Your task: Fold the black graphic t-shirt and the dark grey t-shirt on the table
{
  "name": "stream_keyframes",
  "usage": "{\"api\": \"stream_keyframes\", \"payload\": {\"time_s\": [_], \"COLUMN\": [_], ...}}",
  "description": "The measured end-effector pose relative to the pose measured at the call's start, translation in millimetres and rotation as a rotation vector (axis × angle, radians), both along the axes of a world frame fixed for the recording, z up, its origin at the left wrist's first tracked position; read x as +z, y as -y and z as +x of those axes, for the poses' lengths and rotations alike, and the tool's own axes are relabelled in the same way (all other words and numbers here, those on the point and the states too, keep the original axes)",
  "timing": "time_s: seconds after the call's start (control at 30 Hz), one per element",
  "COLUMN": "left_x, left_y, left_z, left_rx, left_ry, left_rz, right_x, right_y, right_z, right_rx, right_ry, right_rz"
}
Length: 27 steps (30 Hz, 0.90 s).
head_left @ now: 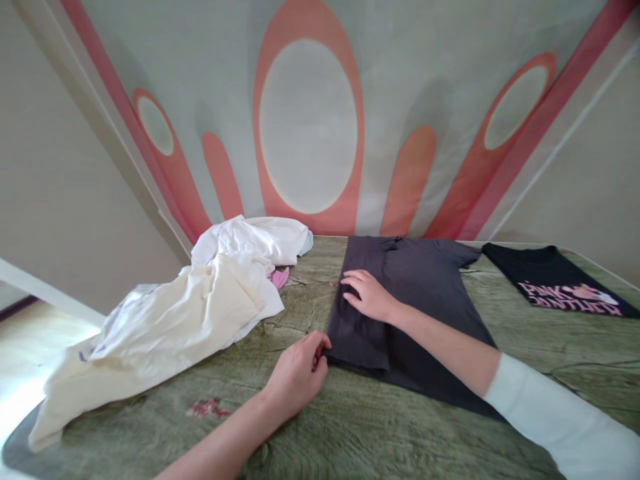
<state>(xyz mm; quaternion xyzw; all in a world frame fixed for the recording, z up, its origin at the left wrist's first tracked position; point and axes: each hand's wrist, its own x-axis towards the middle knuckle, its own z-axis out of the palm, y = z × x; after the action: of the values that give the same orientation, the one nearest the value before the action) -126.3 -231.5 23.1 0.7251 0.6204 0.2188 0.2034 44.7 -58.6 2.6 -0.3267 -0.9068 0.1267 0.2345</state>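
At the green mat's centre, the left hand (297, 373) pinches the lower-left hem of the dark grey cotton T-shirt (415, 300) while the right hand (369, 293), fingers flat and open at twelve o'clock, pins its fold, seemingly mid-fold.

Two hands are in view, a left hand (299, 373) and a right hand (369, 295). There is one dark grey shirt (420, 293), one black shirt (555, 280) with pink print, one heap of white and cream clothes (200, 300), one small pink cloth (280, 277), and one green bedcover (350, 440).
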Motion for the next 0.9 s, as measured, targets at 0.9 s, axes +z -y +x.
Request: {"api": "stream_keyframes", "payload": {"time_s": [0.9], "left_x": [-4.1], "left_y": [-6.1], "left_z": [-3.0], "left_rx": [-0.019], "left_ry": [0.002], "left_rz": [0.067], "right_x": [2.1], "right_y": [92.2], "right_z": [80.3], "right_rx": [0.444], "right_ry": [-0.178], "right_rz": [-0.193]}}
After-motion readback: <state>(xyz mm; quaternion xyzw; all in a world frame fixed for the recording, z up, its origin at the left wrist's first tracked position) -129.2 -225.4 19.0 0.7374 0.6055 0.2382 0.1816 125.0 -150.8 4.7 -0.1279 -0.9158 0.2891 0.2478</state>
